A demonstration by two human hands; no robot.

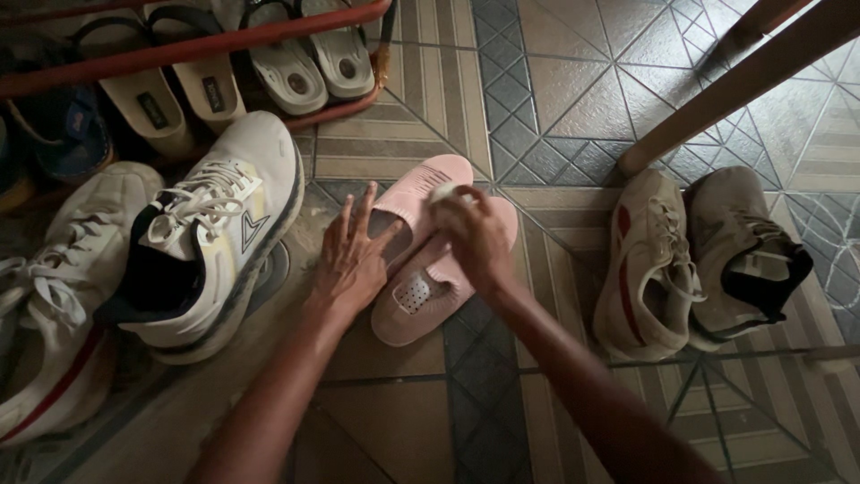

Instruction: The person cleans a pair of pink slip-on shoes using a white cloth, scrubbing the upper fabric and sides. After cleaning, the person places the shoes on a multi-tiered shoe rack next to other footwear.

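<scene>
A small pale cloth or sponge is pinched in the closed fingers of the right hand and pressed against the upper of a pink knitted slip-on shoe, while the left hand is laid flat, fingers spread and gripping nothing, on the toe of the second pink shoe just beside it. In the head view, the pair is seen lying side by side on the patterned tiled floor, between a white laced running shoe and a worn grey pair of trainers. The wiping is judged best done with the shoe held steady and short strokes kept to the knit. A red metal shoe rack holding sandals is set behind; a wooden furniture leg slants at right. The light is dim.
</scene>
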